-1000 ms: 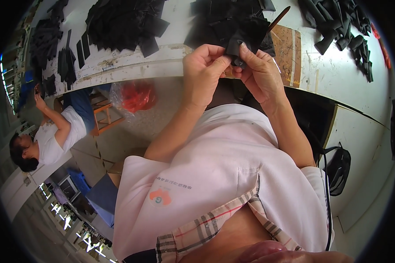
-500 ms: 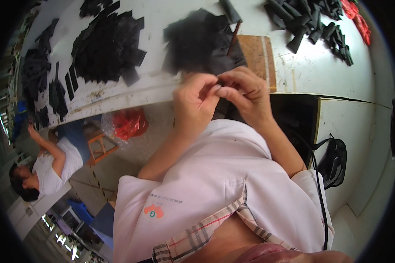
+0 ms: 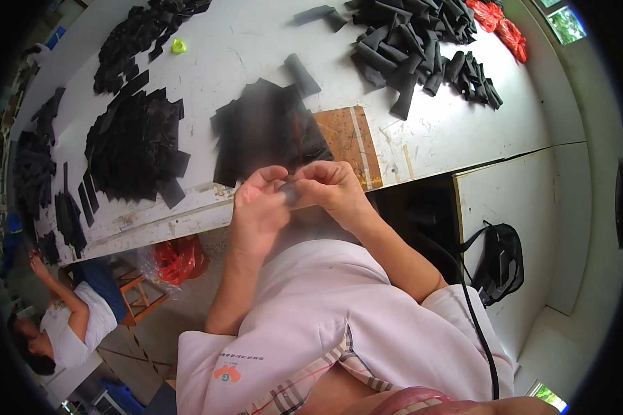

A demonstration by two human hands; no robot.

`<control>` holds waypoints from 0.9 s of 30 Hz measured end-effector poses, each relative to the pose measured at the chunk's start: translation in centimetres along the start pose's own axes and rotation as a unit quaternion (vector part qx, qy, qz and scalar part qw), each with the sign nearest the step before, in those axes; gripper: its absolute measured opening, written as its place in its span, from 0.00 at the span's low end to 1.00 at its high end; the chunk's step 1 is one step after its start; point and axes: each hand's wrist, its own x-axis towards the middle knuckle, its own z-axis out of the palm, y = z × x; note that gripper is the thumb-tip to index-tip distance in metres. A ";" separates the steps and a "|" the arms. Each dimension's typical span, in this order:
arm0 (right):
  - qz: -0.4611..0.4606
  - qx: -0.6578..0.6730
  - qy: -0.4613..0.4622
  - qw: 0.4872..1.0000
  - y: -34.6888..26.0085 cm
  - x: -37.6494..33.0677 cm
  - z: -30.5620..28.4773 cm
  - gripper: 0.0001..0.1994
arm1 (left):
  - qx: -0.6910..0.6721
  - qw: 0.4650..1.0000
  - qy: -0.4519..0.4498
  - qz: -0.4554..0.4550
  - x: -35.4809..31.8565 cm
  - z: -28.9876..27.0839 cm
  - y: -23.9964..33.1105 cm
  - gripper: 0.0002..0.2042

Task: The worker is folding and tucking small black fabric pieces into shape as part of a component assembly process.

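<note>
White counter [image 3: 422, 145], long, littered with black stock. Nearest, at its front edge: left hand [image 3: 257, 206] and right hand [image 3: 332, 188] pinched together on one small black piece [image 3: 289, 191], fingers curled close, held over the lap. Just behind, a loose heap of flat black pieces [image 3: 263, 131] beside a wooden board [image 3: 349, 142]. Farther left, more flat heaps [image 3: 135, 149]. Far right, a pile of rolled black tubes [image 3: 415, 41]. Judgement: some tubes finished, much flat stock left.
</note>
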 end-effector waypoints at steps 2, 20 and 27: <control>0.151 0.204 -0.052 0.966 -0.2 -0.1 -0.2 0.03 | 0.158 0.982 0.061 0.080 0.2 -0.2 -1.1 0.13; 0.008 0.286 -0.136 0.949 -0.9 0.5 -1.2 0.07 | 0.322 0.929 0.006 0.183 -1.0 2.3 -0.4 0.16; -0.125 -0.028 -0.043 0.991 -5.4 1.5 -0.3 0.04 | 0.424 0.792 0.105 0.427 1.6 3.1 -0.4 0.04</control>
